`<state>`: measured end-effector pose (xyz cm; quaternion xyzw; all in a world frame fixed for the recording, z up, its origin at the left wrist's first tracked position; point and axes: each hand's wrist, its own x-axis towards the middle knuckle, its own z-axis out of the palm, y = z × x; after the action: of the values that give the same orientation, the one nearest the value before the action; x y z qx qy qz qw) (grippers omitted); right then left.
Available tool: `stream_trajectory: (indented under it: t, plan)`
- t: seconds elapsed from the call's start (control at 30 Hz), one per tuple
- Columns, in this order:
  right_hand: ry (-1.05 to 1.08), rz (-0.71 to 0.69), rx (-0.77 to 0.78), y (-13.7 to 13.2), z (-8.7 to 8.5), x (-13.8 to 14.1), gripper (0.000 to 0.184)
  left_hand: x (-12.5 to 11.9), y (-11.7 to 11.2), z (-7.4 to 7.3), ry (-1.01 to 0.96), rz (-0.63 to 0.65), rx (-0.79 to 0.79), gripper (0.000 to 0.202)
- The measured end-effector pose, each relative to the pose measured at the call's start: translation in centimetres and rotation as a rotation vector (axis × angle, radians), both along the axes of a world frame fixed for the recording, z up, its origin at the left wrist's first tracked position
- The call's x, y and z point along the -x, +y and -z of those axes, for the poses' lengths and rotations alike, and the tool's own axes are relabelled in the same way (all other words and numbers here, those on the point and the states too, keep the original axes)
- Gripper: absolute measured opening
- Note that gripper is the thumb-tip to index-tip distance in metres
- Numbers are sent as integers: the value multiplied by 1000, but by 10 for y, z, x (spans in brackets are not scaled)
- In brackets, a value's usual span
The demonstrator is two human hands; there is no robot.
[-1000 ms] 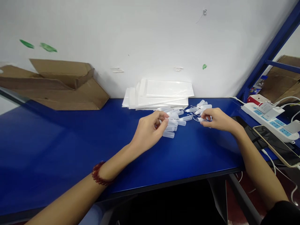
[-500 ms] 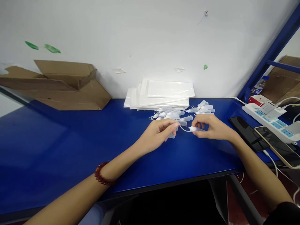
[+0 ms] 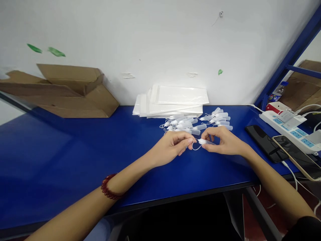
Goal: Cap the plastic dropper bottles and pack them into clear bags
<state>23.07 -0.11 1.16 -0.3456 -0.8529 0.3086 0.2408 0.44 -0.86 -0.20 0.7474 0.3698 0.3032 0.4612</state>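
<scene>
My right hand [image 3: 220, 140] pinches a small translucent squeeze bottle [image 3: 202, 142] with a white top, lying sideways with its thin needle tip facing left. From that top a thin white strap [image 3: 196, 149] curves in a loop to my left hand [image 3: 177, 144]. My left thumb and forefinger are closed on the strap's free end, close to the needle tip; the end itself is hidden by the fingers. Just behind my hands lie two groups of similar bottles, a left pile [image 3: 184, 124] and a right pile [image 3: 220, 117].
Flat white packets [image 3: 179, 95] are stacked against the wall. An opened cardboard box [image 3: 82, 103] stands at the left. On the right of the blue table [image 3: 95, 150] are a black phone [image 3: 266, 142], a second phone [image 3: 296, 155] and a power strip [image 3: 293, 129] with cables.
Both hands have moved slightly toward the front edge. The bottle has shifted left toward my left hand, the gap between them has narrowed, and the strap now bends in a tighter loop.
</scene>
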Motion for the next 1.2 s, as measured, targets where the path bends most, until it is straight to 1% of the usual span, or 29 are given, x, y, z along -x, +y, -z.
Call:
stream_trajectory:
  t: [0.4, 1.2]
  plan:
    - [-2, -31, -11, 0, 0, 0, 4, 1, 1, 4, -35, -1, 13, 32]
    - [-26, -9, -10, 0, 1, 0, 6, -2, 0, 0, -68, -17, 16, 32]
